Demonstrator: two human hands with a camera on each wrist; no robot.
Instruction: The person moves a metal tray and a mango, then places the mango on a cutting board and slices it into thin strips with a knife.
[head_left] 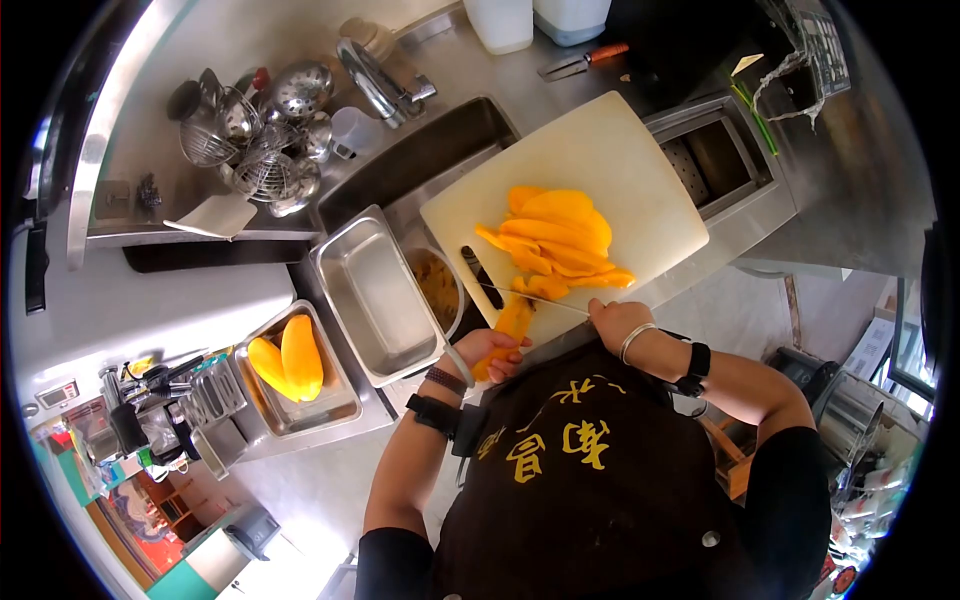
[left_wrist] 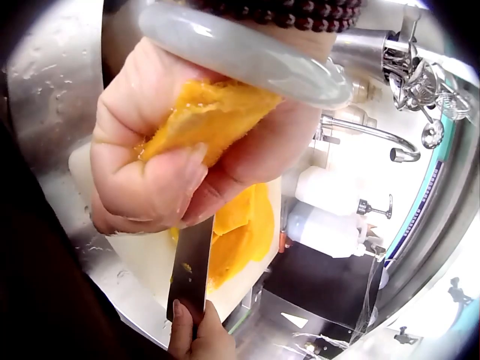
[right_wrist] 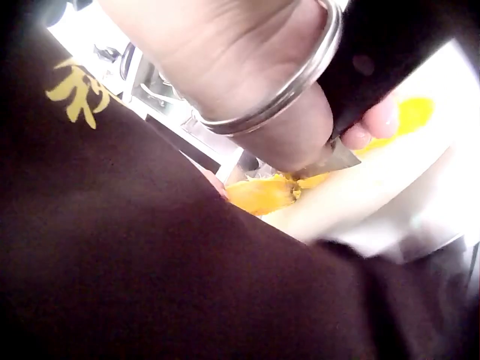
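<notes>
My left hand [head_left: 484, 352] grips a long piece of peeled orange mango [left_wrist: 217, 116] at the near left edge of the white cutting board [head_left: 640, 150]. In the left wrist view, the fingers curl round its end. My right hand [head_left: 620, 322] holds a knife [left_wrist: 190, 270] by its black handle [right_wrist: 382, 60]. The blade points left across the mango, its tip near the board's left side. Thick mango slices [head_left: 560, 235] lie in an overlapping heap on the middle of the board. Beside them, at the left edge, rests a slim dark item [head_left: 480, 275].
Left of the board stand a steel pan [head_left: 370, 290] and a round container [head_left: 437, 290] with scraps. Two whole peeled mangoes [head_left: 300, 358] lie in another steel tray [head_left: 345, 418]. Behind are a sink [head_left: 490, 120], a faucet [head_left: 370, 85], ladles and strainers [head_left: 270, 150], and a red-handled fork [head_left: 585, 62].
</notes>
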